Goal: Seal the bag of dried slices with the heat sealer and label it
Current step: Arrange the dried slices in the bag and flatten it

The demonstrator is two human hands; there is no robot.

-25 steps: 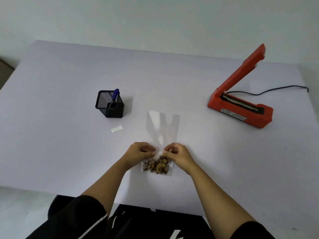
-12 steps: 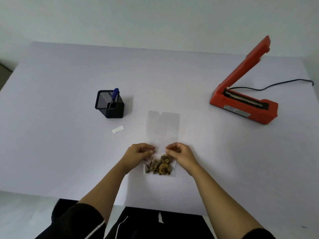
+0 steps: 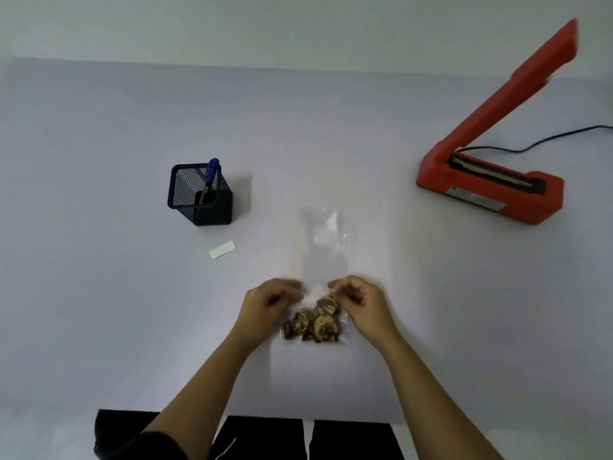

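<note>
Presently the left hand (image 3: pixel 270 302) and right hand (image 3: pixel 360 300) stay pinched on the clear bag (image 3: pixel 320 260) just above its dried slices (image 3: pixel 315 323); its mouth now lies flatter on the table (image 3: pixel 99 293); sealing not begun, heat sealer (image 3: pixel 491 180) open, well apart.

Both our forearms reach forward and converge toward the middle, bare below dark sleeves at the elbows. Our left hand (image 3: pixel 269 302) is knuckles-up, fingers curled in, thumb and fingertips pinched together at its inner edge. Our right hand (image 3: pixel 360 302) mirrors it, fingers curled and pinched, just apart from the left with a small gap between the fingertips.
</note>
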